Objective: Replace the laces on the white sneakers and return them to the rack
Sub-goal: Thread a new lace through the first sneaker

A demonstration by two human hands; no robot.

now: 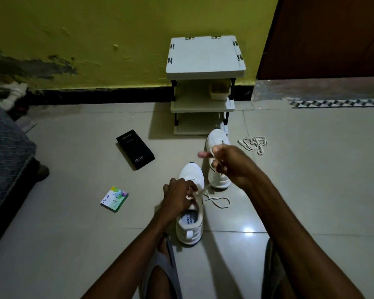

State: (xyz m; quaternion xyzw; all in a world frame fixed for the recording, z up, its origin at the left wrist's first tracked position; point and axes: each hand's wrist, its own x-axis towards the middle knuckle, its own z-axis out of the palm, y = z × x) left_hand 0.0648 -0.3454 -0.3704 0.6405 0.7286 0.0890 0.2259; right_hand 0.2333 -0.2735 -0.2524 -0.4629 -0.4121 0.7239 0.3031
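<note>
Lace (200,192) between left hand (177,195), right hand (229,162)

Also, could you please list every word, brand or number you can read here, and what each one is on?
"vivo": black box, faint.
"120W": same box, near end.
"Odonil": small green packet.
"SPEED", then "LEX...": insole of the near sneaker, partly cut off.
Smaller print on box and packet: too blurred to read.

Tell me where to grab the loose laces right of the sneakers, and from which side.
Pinch the loose laces at the middle, where the strands cross, so the whole bunch should lift together. Come straight down from above: they lie flat on the floor, apart from the far sneaker on their left.
</note>
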